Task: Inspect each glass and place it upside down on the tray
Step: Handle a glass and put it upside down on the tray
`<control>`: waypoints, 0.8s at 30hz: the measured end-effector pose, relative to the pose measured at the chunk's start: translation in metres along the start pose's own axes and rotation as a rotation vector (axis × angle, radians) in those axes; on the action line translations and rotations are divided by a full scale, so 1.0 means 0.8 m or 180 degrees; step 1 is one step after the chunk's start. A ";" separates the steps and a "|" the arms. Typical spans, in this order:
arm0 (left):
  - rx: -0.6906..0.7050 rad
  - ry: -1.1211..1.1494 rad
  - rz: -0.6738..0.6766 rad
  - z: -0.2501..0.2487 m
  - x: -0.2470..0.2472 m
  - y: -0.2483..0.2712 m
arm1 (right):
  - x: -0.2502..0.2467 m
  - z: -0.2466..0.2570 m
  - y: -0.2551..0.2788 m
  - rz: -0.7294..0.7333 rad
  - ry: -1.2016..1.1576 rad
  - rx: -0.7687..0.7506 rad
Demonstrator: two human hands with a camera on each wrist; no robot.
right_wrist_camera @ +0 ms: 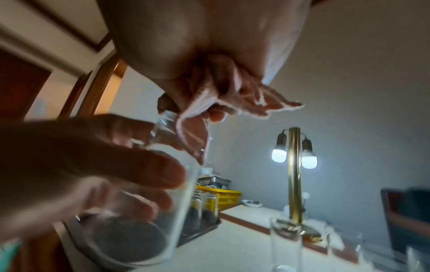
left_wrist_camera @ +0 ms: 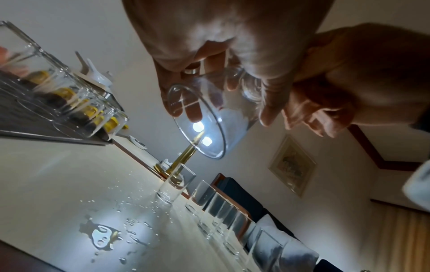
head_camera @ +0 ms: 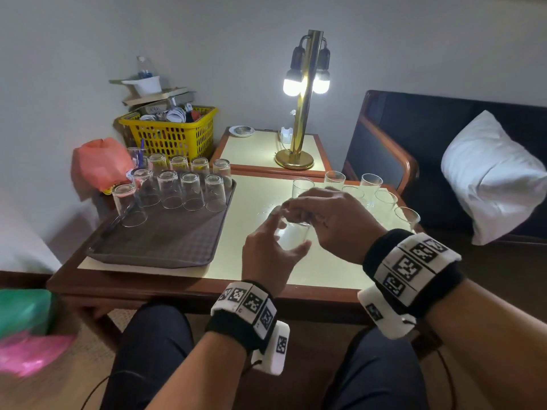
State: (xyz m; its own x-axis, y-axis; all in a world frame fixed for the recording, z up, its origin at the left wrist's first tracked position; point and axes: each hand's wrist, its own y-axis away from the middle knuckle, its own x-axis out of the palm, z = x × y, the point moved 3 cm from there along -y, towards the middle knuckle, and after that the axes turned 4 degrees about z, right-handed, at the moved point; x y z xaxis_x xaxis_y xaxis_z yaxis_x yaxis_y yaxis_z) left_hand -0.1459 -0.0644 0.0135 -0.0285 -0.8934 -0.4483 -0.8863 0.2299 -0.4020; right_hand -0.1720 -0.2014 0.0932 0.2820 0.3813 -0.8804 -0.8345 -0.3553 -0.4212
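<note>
While raised above the table's point(head_camera: 325, 270) near edge, a glass point(head_camera: 291, 236) is gripped between left hand point(head_camera: 268, 257) and right hand point(head_camera: 334, 220).

A brass lamp point(head_camera: 302, 113) with two lit bulbs stands on the side table point(head_camera: 260, 152), near a small dish point(head_camera: 241, 131). A yellow basket point(head_camera: 174, 134) of clutter sits by the wall beside a pink bag point(head_camera: 100, 164). A white pillow point(head_camera: 491, 179) rests on the dark sofa point(head_camera: 414, 125).

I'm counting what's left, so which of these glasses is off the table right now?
The glass held between both hands, left hand and right hand. The others stand upside down on the tray or upright on the table.
</note>
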 end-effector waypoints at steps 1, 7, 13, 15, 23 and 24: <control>0.0003 -0.0032 0.0010 0.002 -0.002 0.000 | 0.001 -0.004 0.007 0.0024 -0.0055 0.0057; 0.0062 -0.0007 0.0008 -0.009 0.013 0.007 | -0.002 -0.012 0.011 -0.0042 0.0128 0.0235; 0.0001 -0.0047 0.0058 0.000 0.013 0.011 | 0.002 -0.023 0.014 -0.0008 0.0196 0.0290; -0.0023 -0.0012 0.0074 0.003 0.014 0.009 | 0.007 -0.013 0.010 -0.0049 0.0097 0.0179; -0.0028 -0.0033 0.0158 0.007 0.019 0.001 | 0.008 -0.018 0.009 -0.0105 0.0030 0.0266; -0.0018 -0.0028 0.0130 0.007 0.017 -0.003 | 0.008 -0.015 0.008 -0.0118 -0.0079 0.0222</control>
State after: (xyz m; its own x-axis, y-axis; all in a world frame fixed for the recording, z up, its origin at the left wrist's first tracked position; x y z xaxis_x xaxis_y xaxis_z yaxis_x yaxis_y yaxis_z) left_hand -0.1416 -0.0749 0.0036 -0.0606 -0.8800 -0.4711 -0.8871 0.2638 -0.3787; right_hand -0.1703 -0.2113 0.0823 0.3022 0.4145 -0.8584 -0.8548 -0.2807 -0.4365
